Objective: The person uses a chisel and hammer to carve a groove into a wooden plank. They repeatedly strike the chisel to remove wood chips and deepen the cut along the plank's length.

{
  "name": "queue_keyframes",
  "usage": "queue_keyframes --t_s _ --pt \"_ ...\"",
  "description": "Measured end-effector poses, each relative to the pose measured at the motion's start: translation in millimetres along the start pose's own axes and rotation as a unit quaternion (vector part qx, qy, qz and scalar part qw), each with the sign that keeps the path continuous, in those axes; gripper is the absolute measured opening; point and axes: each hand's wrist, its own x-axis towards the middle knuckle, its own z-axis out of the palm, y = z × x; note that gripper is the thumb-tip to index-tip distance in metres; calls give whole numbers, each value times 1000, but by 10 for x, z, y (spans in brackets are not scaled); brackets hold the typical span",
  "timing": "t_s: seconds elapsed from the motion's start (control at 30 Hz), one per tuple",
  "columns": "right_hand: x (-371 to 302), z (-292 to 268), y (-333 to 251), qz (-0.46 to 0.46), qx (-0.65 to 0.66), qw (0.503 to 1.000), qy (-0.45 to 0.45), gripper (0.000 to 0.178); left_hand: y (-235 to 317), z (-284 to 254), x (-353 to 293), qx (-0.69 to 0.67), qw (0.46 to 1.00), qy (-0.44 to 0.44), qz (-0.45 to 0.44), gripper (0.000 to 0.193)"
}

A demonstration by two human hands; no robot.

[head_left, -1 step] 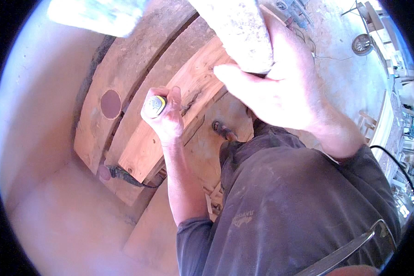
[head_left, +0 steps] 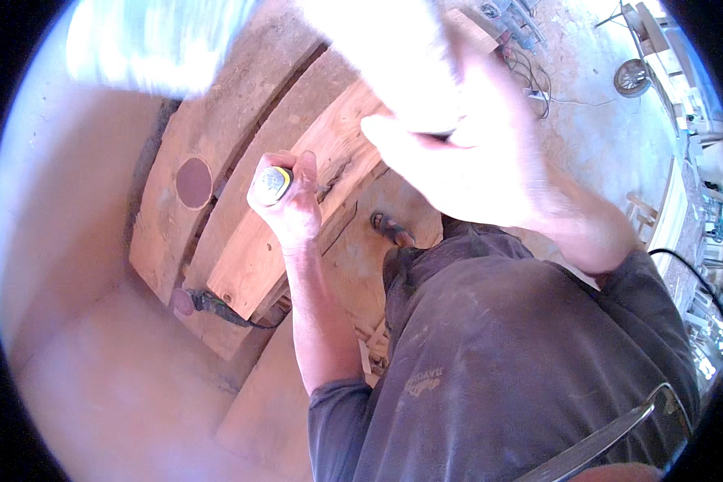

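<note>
My left hand (head_left: 292,209) is wrapped round the handle of a chisel (head_left: 272,185), whose yellow-rimmed, grey butt end faces up. The fist rests over a pale wooden plank (head_left: 245,269); the chisel's blade is hidden beneath it. My right hand (head_left: 486,165) grips the thick handle of a mallet (head_left: 398,60), raised at the top of the view. Its broad, whitish head (head_left: 149,48) is overexposed, smeared by motion and partly cut off. The head is up and to the left of the chisel, apart from it.
The plank lies on a bench of heavy boards (head_left: 165,257) beside a wall (head_left: 64,201). On the boards are a reddish-brown sanding disc (head_left: 194,182) and a dark tool with a round pad (head_left: 213,308). Cables (head_left: 534,84), a wheel (head_left: 631,78) and timber (head_left: 667,209) are to the right.
The mallet has come lower and a little to the left, its head more blurred. My right hand has shifted slightly left with it. My left hand and the chisel stay put.
</note>
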Motion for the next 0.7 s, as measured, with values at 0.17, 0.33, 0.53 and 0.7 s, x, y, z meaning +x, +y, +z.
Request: queue_keyframes --t_s 0.17,0.33,0.53,0.7 --pt "62 -26 20 1 -237 932 -273 28 -111 -29 -95 48 998 -39 5 14" --pt "-279 -82 325 90 -143 965 -199 25 -137 -435 88 -210 970 119 -19 14" --pt "-482 -211 650 227 -118 949 -186 31 231 -226 80 -131 985 105 26 18" --pt "-578 -284 890 222 -81 954 -185 32 195 -215 200 -197 974 113 13 19"
